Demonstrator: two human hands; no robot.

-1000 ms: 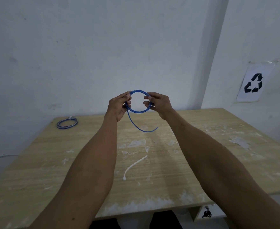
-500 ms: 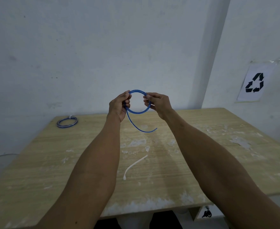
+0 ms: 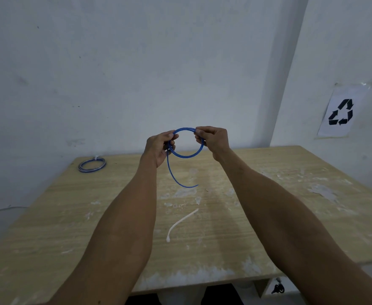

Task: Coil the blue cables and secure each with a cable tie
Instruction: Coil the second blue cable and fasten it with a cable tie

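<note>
Single head-worn view, wide-angle, looking forward and slightly down over the wooden table (image 3: 268, 216) from its near edge, facing the far edge and white wall (image 3: 136, 62), forearms filling the foreground

Both hands are up in the air above the far middle of the table (image 3: 268, 216). The left hand (image 3: 157, 148) holds the left side of the cable loop (image 3: 186, 155), and the right hand (image 3: 213, 139) holds its top right side. One loose end hangs down under the left hand. A cable tie (image 3: 180, 223) lies on the table, nearer than the hands. A tied coil (image 3: 92, 165) sits at the far left corner. A sign (image 3: 341, 112) is on the wall to the right.
</note>
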